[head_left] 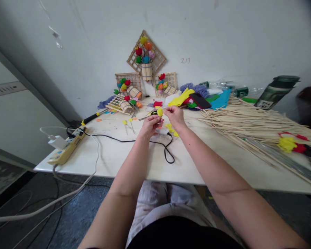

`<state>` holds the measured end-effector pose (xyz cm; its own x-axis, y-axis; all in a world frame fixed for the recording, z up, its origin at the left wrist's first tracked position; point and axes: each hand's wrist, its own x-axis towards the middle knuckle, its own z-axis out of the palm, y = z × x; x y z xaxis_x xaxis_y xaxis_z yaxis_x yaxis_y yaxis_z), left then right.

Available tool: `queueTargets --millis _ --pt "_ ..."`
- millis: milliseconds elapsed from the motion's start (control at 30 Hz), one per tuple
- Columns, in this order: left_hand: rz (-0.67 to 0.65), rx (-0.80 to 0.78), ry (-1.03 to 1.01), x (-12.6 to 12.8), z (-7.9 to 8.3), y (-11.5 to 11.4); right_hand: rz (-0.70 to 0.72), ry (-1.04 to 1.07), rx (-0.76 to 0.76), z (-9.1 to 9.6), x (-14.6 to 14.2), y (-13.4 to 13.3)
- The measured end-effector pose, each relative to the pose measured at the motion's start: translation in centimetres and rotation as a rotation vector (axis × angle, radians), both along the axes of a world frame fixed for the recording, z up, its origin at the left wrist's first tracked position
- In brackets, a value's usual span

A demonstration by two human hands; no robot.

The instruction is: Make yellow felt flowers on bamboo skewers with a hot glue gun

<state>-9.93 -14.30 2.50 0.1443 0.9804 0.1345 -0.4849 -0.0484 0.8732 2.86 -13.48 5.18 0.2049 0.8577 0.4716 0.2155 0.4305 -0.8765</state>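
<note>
Over the middle of the table, my left hand point(152, 125) is closed, with a small yellow craft flower point(160, 112) at its fingertips; any stem is hidden by the fingers. My right hand point(175, 117) is pinched just right of the flower, and what its fingers hold, if anything, is too small to make out. Behind my left hand lies a pair of scissors point(147, 116), partly covered. Several loose yellow petals point(172, 128) are spread below my right hand. To the left lie thin stems with yellow tips point(126, 124).
Finished bamboo flower baskets on lattices point(146, 71) stand by the wall. A yellow power strip point(67, 148) and black cable point(114, 139) lie left. Wooden sticks point(251, 121), coloured felt point(181, 97), a black phone point(200, 101) and a dark bottle point(276, 92) occupy the right.
</note>
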Motion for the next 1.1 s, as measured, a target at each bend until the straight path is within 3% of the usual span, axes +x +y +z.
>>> queueTargets --millis 133,367,633,1100 --pt "0.027 0.016 -0.001 -0.1 -0.3 0.4 -0.166 -0.299 0.076 0.2 -0.4 -0.9" --pt "0.122 0.056 -0.016 0.3 -0.5 0.8 -0.303 -0.649 0.145 -0.3 -1.5 -2.3" --pt "0.221 0.055 0.027 0.9 -0.2 0.5 -0.347 -0.781 0.124 -0.5 -1.6 -2.4" --pt "0.143 0.016 -0.009 0.7 -0.4 0.5 -0.329 -0.827 0.258 -1.0 -1.1 -1.8"
